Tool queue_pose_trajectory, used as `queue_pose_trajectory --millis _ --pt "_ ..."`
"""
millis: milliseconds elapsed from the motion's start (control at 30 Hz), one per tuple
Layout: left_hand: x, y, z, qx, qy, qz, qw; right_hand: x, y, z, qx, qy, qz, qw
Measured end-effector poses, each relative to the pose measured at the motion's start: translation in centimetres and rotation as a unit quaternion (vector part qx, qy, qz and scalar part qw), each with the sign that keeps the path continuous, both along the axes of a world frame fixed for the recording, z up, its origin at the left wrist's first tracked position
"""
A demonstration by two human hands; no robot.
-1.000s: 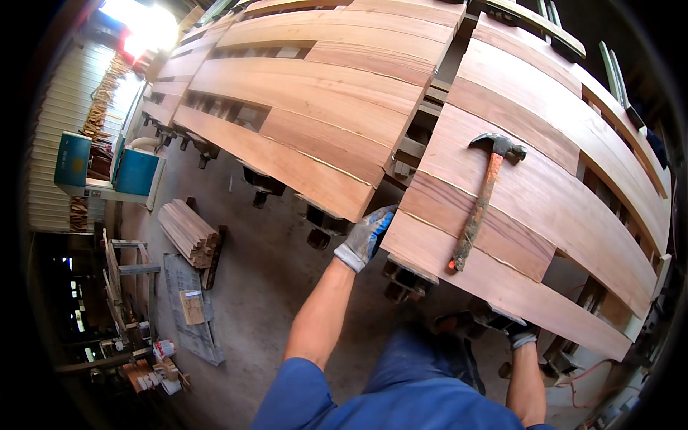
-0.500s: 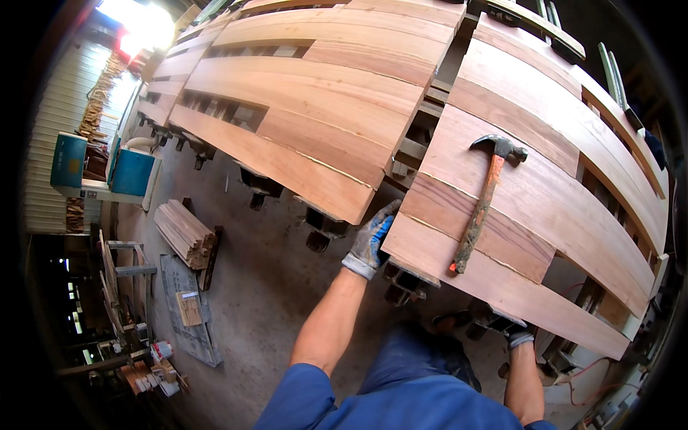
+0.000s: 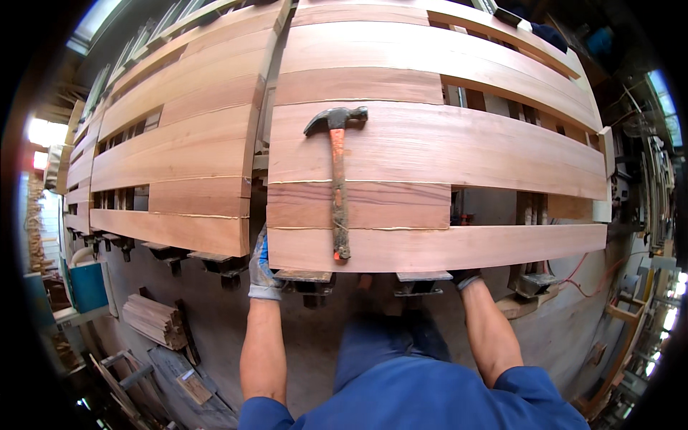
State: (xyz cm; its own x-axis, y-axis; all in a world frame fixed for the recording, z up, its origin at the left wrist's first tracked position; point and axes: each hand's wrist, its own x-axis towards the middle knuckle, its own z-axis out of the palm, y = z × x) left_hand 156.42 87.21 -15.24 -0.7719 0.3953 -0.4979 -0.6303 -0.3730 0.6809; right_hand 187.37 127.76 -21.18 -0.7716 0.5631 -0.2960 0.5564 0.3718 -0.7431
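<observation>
My left hand (image 3: 261, 266), in a grey and blue glove, grips the near left corner of a slatted wooden panel (image 3: 401, 158). Part of its fingers goes out of sight beside the panel's left edge. Under the front edge, farther right, is my right hand (image 3: 467, 279); only its glove cuff and a dark part show, and the fingers are hidden. A claw hammer (image 3: 337, 183) with a worn orange handle lies on the panel's left part, its head toward the far side. Dried glue lines run along several board joints.
Another slatted panel (image 3: 179, 193) lies to the left across a narrow gap. Metal clamp supports (image 3: 306, 281) carry the panels. On the floor at left sit a stack of wood strips (image 3: 154, 321) and a grey board (image 3: 188, 383). A red hose (image 3: 573, 276) trails at right.
My view has swung right and levelled, so the panels and hammer appear farther left and straighter. Both hands stay at the same panel, and the hammer still lies on it.
</observation>
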Motion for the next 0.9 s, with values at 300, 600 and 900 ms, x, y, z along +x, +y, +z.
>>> queue_pose_trajectory --millis 300,600,900 --pt "-0.5 -0.8 1.5 -0.047 -0.019 -0.026 0.998 -0.4 -1.5 -1.0 0.015 0.03 0.016 0.999" --pt "6.6 1.6 10.0 -0.456 0.242 0.072 0.853 -0.7 -2.2 -1.4 -0.003 0.046 0.047 0.998" --pt "12.5 11.7 15.5 -0.495 0.648 -0.14 0.562 -1.5 -2.3 -2.4 -0.05 0.082 0.024 0.995"
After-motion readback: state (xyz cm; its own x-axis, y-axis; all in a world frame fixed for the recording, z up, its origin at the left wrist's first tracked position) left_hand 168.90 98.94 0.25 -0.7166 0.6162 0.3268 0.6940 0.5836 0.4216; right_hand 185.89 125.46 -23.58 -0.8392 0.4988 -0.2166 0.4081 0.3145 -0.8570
